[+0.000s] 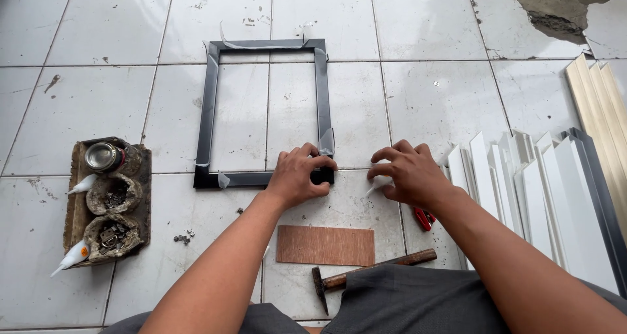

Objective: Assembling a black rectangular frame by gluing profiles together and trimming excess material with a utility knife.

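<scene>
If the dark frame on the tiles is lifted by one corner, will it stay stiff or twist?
The dark frame probably twists: its thin strips seem joined only by tape at the corners. It looks light, and likely slides easily on the glossy tiled floor. The left hand presses one corner.

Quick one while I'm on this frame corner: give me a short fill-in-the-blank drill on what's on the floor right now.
1. The left hand presses the near-right corner of the dark rectangular ____.
2. The right hand pinches a strip of clear ____.
3. Between the person's knees lies a wooden-handled ____, just below the brown wooden board.
4. The white moulding strips are stacked on the person's ____ side.

Missing words: frame; tape; hammer; right
</scene>
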